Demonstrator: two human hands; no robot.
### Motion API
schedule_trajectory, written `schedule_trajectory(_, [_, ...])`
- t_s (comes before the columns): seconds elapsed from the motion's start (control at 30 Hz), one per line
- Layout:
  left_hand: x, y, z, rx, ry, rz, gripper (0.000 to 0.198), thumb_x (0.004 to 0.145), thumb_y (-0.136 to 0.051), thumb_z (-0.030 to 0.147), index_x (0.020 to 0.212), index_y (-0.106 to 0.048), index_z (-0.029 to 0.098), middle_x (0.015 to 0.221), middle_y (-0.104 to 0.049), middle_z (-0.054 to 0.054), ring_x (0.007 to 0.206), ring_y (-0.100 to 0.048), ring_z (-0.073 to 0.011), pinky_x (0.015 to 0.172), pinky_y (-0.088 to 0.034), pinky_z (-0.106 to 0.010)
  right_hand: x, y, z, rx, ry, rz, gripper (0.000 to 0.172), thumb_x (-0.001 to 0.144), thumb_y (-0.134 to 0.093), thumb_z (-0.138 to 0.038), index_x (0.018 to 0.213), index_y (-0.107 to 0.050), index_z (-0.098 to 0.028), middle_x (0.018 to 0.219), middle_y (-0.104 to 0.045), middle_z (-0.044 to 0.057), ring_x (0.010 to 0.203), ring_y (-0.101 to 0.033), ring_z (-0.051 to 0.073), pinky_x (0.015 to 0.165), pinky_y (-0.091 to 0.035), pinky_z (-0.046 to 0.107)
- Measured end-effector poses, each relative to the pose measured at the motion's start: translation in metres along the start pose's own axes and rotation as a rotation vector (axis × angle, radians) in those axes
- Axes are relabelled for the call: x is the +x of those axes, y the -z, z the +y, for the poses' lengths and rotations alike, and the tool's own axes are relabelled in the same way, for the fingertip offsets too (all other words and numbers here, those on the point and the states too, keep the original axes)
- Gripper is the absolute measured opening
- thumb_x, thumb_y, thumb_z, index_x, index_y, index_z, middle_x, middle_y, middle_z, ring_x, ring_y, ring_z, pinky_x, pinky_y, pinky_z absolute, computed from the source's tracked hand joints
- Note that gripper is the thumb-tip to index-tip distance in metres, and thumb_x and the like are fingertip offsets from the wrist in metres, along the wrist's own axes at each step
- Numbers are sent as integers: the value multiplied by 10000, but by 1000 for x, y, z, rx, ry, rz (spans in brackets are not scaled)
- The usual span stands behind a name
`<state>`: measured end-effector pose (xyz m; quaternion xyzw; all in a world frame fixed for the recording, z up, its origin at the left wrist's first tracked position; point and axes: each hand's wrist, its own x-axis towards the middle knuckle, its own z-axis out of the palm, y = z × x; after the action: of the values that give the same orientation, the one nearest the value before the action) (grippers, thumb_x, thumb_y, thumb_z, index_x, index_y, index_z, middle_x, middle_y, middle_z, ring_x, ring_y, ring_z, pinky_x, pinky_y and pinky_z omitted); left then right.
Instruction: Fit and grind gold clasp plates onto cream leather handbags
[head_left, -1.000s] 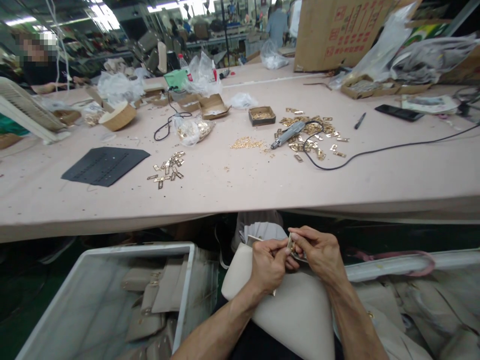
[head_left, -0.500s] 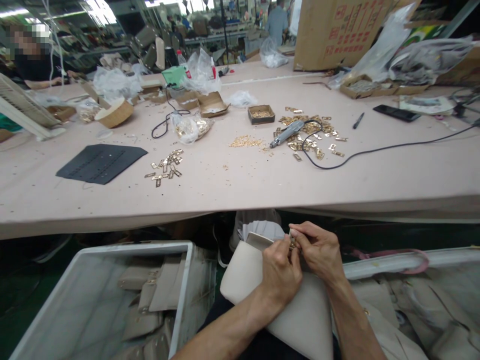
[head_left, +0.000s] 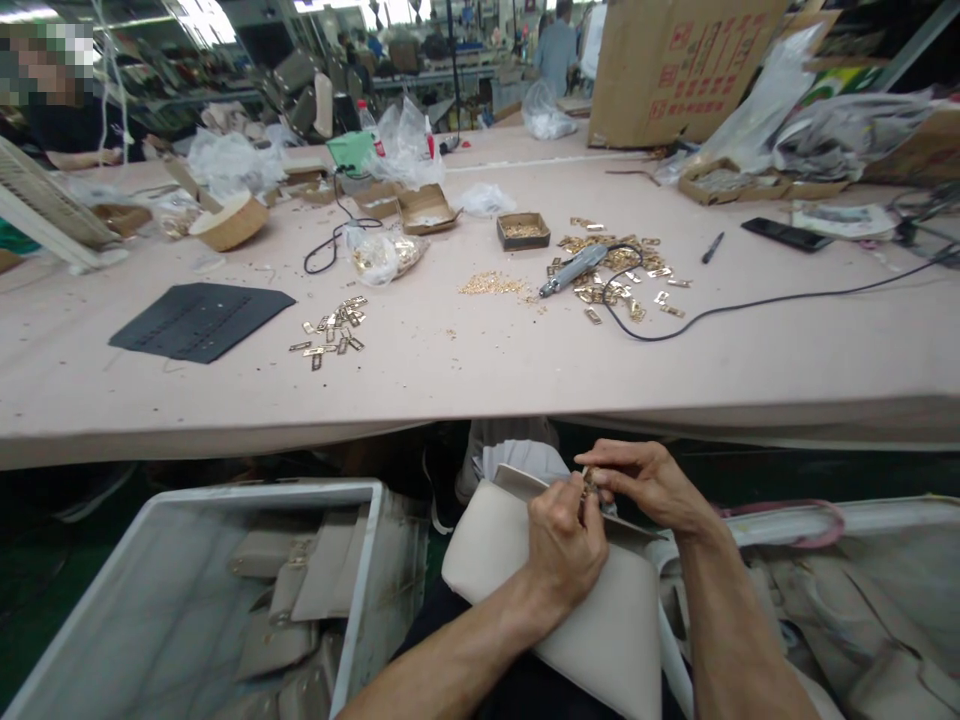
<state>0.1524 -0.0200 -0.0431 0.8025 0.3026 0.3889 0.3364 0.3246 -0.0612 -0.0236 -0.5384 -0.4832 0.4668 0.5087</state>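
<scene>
A cream handbag (head_left: 484, 545) lies across my lap, its flap lifted at the far side. My left hand (head_left: 564, 535) is closed on the flap's edge, knuckles up, over the bag's middle. Opposite it, my right hand (head_left: 649, 482) pinches a small gold metal fitting (head_left: 589, 483) at that edge with thumb and forefinger. The fingers of both hands nearly meet there and partly cover the fitting. Whether it is fastened to the flap I cannot tell.
On the table (head_left: 420, 385) are an electric screwdriver (head_left: 574, 270) with a cable, gold plates (head_left: 341, 325), small gold pieces (head_left: 491, 284), a small box (head_left: 523, 230) and a dark sheet (head_left: 201, 320). Crates with beige bags stand left (head_left: 379, 520) and right (head_left: 772, 528).
My right hand has shifted slightly right and its wrist has swung outward, its fingers still at the fitting. My left hand and the bag have barely moved.
</scene>
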Motion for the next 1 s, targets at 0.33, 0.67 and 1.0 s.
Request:
schedule_trajectory(0.33, [-7,-3,-5,-67,-3,-4,220,959,-488,133,1077,-671,112,799,-701,-117,674,-671,-227,625,-563,-319,15,12,18,201,-87,-100,292,780,-880,-351,918,-786,-112,801,-631,46,511,-591,126,446,-479,219])
schedule_trajectory(0.67, [-5,-3,-5,-86,11,-38,203,974,-468,142,980,-670,129,781,-672,-100,644,-638,-210,623,-533,-310,5,4,18,286,-42,-43,228,785,-876,-259,956,-783,-141,846,-624,36,597,-626,146,540,-537,257])
schedule_trajectory(1.0, [-1,-4,-8,-68,-2,-10,200,981,-464,137,1001,-664,129,765,-665,-89,670,-645,-212,648,-535,-311,-4,-11,6,13,-37,96,275,880,-794,-373,1041,-743,-156,905,-630,49,650,-595,139,577,-507,243])
